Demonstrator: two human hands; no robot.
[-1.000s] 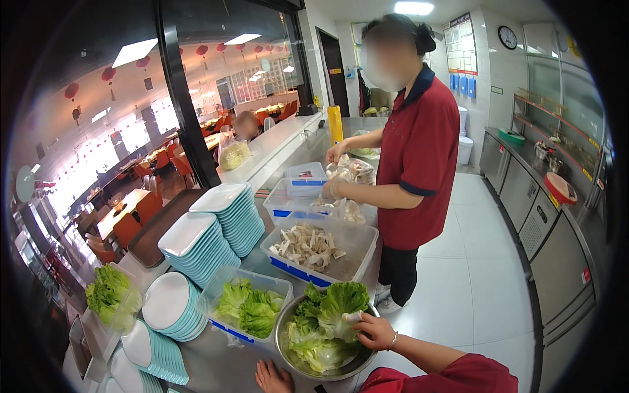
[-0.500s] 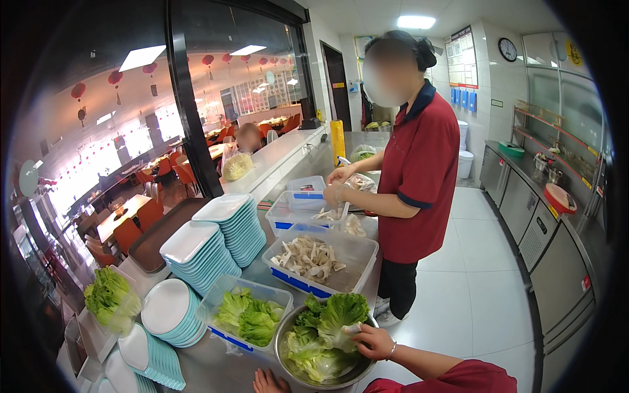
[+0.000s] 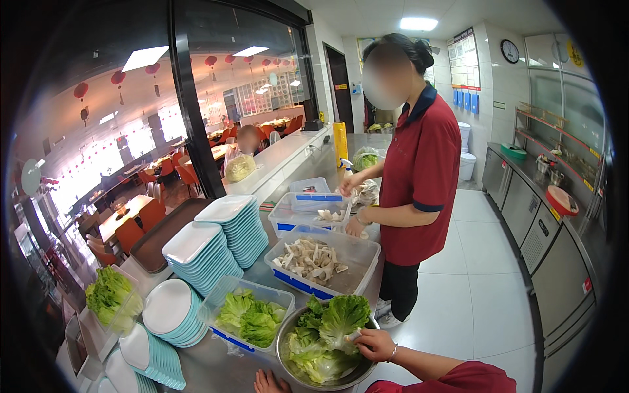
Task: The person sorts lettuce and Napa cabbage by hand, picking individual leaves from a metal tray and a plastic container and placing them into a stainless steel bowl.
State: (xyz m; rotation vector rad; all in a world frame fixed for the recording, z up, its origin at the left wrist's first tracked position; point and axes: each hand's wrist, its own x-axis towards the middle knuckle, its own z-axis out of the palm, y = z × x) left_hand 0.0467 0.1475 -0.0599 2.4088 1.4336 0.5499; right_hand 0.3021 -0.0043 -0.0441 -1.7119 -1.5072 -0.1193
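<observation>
A steel bowl filled with lettuce stands in front of me at the counter's near edge. At its right rim my right hand is closed, pinching a green lettuce leaf by its pale stem end. The leaf lies spread over the others in the bowl. Left of the bowl, my left hand rests on the counter with its fingers apart, holding nothing; the lower frame edge cuts it off. Beside the bowl, a clear plastic tub with a blue clip holds more lettuce leaves.
A larger tub of torn mushrooms stands beyond the bowl, near a co-worker in a red shirt. Stacked white-and-teal plates and a brown tray line the left. Another tub of lettuce sits far left.
The co-worker's hands have come apart, one dropping to the counter beside the tubs. My hands have barely moved, and my right hand keeps its hold on the leaf.
</observation>
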